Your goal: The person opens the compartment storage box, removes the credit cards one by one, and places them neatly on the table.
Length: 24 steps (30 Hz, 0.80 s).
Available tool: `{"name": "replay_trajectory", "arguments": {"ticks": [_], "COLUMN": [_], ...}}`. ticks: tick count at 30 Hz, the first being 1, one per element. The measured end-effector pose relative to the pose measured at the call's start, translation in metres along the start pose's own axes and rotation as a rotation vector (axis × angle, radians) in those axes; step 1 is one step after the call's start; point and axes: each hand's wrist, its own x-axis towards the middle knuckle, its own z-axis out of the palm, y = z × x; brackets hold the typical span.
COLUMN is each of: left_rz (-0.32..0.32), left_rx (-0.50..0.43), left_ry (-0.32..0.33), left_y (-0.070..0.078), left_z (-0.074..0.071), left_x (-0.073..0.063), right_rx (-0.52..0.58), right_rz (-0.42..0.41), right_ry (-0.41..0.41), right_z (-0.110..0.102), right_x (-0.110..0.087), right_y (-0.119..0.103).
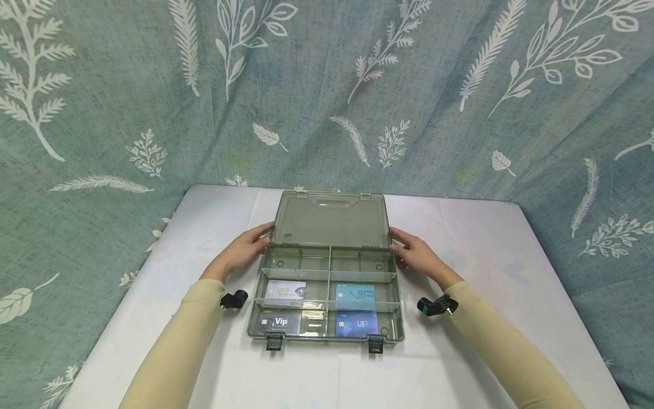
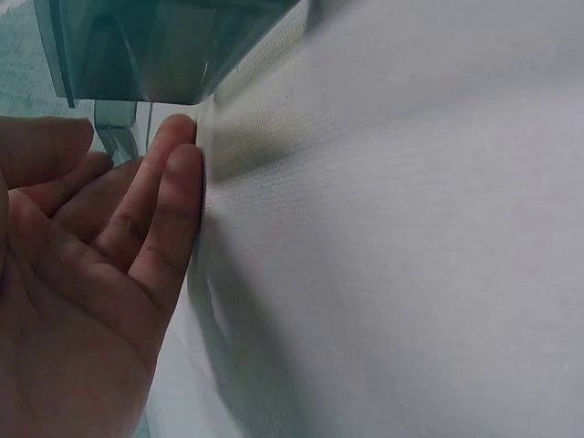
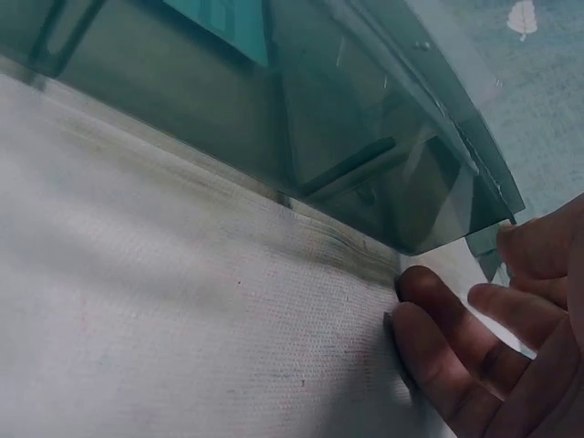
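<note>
Flanking the grey box (image 1: pixel 306 261) on the table (image 1: pixel 296 380), we have our left hand (image 1: pixel 244 248) and right hand (image 1: pixel 416 254), both relaxed with loose fingers, beside its laid-back lid (image 1: pixel 334 221); four cards (image 1: pixel 355 294) lie in nearer compartments (image 1: pixel 386 291), one in each.

Arms (image 1: pixel 176 341) reach forward — left grip (image 1: pixel 240 250) and right grip (image 1: pixel 421 254) loosely relaxed.

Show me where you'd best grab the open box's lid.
Probably the lid by its far corners, coming from left and right at once: it lies folded back, joined to the box along its near edge, so the far end should swing up most easily.
</note>
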Motion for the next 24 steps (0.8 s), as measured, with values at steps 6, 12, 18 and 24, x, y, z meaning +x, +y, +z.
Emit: {"name": "replay_trajectory", "arguments": {"ticks": [6, 12, 18, 24], "left_rz": [-0.006, -0.006, 0.004, 0.019], "left_rx": [-0.042, -0.041, -0.010, 0.011], "left_ry": [0.012, 0.043, 0.081, 0.113], "left_y": [0.001, 0.003, 0.006, 0.006], "left_z": [0.002, 0.001, 0.001, 0.005], "left_x": [-0.006, -0.018, -0.031, -0.041], "right_rx": [-0.040, -0.052, -0.046, -0.047], "right_rz": [-0.059, -0.128, -0.160, -0.203], "right_ry": [0.042, 0.066, 0.089, 0.111], "right_z": [-0.003, -0.005, -0.007, -0.009], "right_x": [-0.007, -0.016, -0.025, -0.033], "right_y": [-0.001, -0.005, -0.009, -0.016]}}
